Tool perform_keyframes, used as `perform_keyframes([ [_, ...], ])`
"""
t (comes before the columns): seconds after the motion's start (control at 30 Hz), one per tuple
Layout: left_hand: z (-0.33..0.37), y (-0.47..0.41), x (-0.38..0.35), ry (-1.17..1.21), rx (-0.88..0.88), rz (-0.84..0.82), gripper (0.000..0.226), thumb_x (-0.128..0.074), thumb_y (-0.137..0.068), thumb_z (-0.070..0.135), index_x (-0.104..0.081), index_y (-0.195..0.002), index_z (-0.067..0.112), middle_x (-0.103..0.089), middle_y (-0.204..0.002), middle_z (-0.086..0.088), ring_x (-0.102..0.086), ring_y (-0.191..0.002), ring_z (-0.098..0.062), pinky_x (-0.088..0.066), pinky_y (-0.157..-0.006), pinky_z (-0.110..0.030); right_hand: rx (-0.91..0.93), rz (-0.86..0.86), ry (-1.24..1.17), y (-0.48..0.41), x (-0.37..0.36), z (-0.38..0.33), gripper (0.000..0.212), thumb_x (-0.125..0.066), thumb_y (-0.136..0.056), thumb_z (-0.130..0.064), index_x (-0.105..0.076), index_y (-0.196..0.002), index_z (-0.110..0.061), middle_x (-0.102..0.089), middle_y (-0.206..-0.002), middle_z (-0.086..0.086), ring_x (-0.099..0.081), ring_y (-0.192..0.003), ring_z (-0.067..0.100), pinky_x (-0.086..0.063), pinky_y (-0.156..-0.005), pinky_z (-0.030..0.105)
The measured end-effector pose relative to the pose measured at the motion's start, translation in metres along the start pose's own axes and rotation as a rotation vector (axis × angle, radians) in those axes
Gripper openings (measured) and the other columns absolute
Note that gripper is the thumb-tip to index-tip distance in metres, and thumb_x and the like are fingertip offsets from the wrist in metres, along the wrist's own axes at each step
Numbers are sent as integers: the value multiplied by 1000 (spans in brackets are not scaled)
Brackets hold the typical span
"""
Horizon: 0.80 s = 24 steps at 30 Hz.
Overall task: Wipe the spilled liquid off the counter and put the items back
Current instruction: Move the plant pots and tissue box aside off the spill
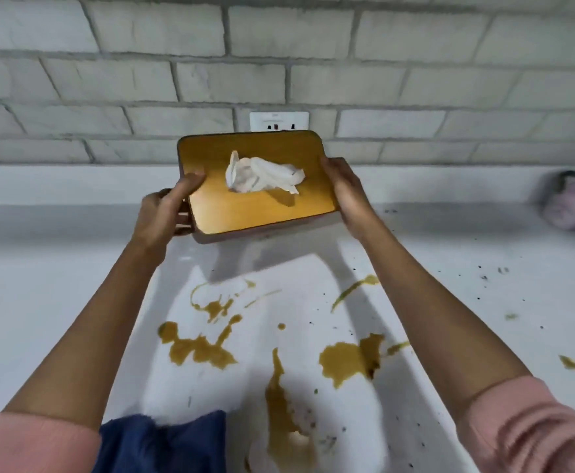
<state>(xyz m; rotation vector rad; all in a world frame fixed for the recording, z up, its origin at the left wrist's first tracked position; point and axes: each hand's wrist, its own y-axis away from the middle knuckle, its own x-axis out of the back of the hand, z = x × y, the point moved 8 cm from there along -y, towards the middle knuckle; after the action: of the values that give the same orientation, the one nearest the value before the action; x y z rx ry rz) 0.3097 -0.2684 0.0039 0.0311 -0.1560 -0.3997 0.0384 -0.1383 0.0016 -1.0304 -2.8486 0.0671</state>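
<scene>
The lower part of the box (265, 213) is hard to make out: only its flat, honey-coloured wooden top and a thin reddish-brown near edge show. A white wall socket (279, 121) just behind the box is half hidden by the far rim. Far to the right of the box, at the frame's edge, sits a blurred pale purple thing (572, 203) that cannot be identified. A dark blue cloth (163, 442), below the box and nearer the person, is cut off by the bottom of the frame.

The box is rectangular with rounded corners, and a crumpled white tissue (262, 175) sticks up from the middle of its top. It tilts toward the camera and appears raised clear of the white counter (57, 268), with its shadow lying beneath it. The left hand (166, 213) grips the left end, thumb pressed on the lid's corner and fingers curled around the side. The right hand (347, 196) clasps the right end, and its fingertips are hidden behind the box.

Below the box, between the two forearms, brown spilled liquid (344, 360) lies in several puddles and streaks on the counter. Dark specks (484, 276) are scattered to the lower right of the box. Behind the box rises a pale grey brick wall (415, 80).
</scene>
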Motion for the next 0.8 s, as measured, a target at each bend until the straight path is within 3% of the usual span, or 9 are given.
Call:
perform_keyframes([
  [0.1, 17, 19, -57, 5, 40, -136, 55, -64, -49, 72, -67, -74, 23, -69, -59, 7, -65, -53, -12, -49, -60, -28, -143, -36, -259, 32, 53, 7, 48, -48, -85, -62, -59, -121, -31, -69, -116, 0, -66, -104, 20, -54, -86, 42],
  [0.23, 30, 54, -153, -45, 78, -327, 59, -61, -49, 78, -67, -71, 23, -68, -59, 2, -63, -57, -18, -50, -62, -31, -222, 73, -347, 91, 148, 18, 21, -54, -82, -58, -69, -84, -42, -74, -94, -10, -67, -91, 15, -52, -80, 44],
  [0.3, 36, 76, -208, -79, 73, -422, 69, -58, -52, 80, -67, -84, 21, -71, -75, -5, -64, -66, -21, -50, -62, -31, -252, 178, -380, 124, 205, 28, 22, -57, -81, -55, -70, -86, -39, -74, -98, -6, -65, -95, 19, -49, -86, 47],
  [0.4, 42, 117, -295, -96, 80, -566, 84, -55, -60, 79, -57, -112, 13, -67, -93, -10, -63, -73, -23, -51, -62, -33, -300, 341, -437, 175, 286, 40, 39, -57, -79, -55, -67, -110, -31, -72, -108, 0, -65, -96, 21, -51, -81, 43],
  [0.53, 40, 175, -397, -105, 95, -745, 72, -54, -70, 73, -53, -117, 18, -63, -104, -9, -63, -84, -25, -57, -68, -40, -347, 541, -428, 241, 378, 51, 34, -61, -77, -55, -68, -101, -32, -75, -98, -3, -67, -93, 21, -55, -75, 41],
  [0.63, 38, 233, -485, -84, 70, -880, 60, -55, -76, 65, -52, -120, 24, -61, -116, -3, -62, -95, -22, -54, -66, -34, -372, 701, -422, 301, 457, 61, 44, -63, -72, -56, -67, -108, -32, -72, -107, 0, -65, -101, 23, -54, -82, 47],
  [0.8, 30, 321, -594, -37, 54, -1056, 60, -57, -83, 52, -42, -134, 24, -57, -123, 1, -60, -96, -10, -49, -67, -27, -425, 932, -420, 386, 553, 78, 47, -63, -68, -57, -64, -105, -28, -68, -106, 2, -62, -102, 25, -53, -75, 40],
])
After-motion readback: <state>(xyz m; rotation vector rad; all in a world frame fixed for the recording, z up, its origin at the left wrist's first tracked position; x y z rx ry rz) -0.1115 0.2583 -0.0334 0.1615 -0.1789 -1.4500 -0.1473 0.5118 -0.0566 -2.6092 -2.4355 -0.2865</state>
